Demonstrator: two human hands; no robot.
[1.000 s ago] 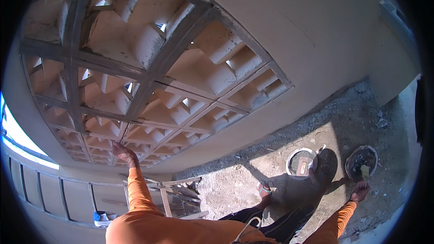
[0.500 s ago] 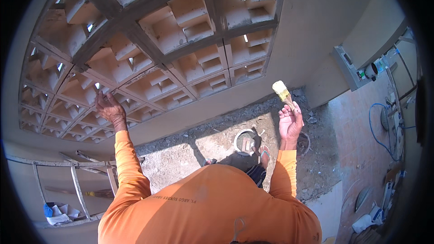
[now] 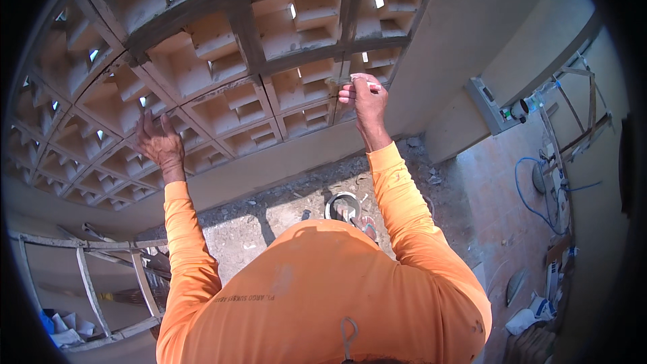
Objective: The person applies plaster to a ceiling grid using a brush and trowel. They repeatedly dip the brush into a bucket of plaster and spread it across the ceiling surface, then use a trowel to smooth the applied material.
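Note:
A wall of pale ventilation blocks (image 3: 195,67) with grey mortar bands fills the upper left. My left hand (image 3: 160,143) is against its lower blocks, fingers spread and holding nothing. My right hand (image 3: 367,102) is raised to the right side of the blocks, its fingers closed round a paintbrush. Only a pale bit of the paintbrush (image 3: 364,82) shows between the fingers; its bristles cannot be made out against the blocks, so contact with them is unclear. Both my arms reach forward in orange sleeves.
Below the wall a round bucket (image 3: 342,207) stands on rubble-strewn ground close to my feet. At the left is a ladder-like wooden frame (image 3: 87,290) with crumpled paper. A blue hose (image 3: 529,209) curls over the tiled floor at right, near a grey frame (image 3: 495,106) on the wall.
My right hand has moved forward and left, from holding the paintbrush upright over the ground to the blocks. My left hand stays at the wall. The view has shifted slightly.

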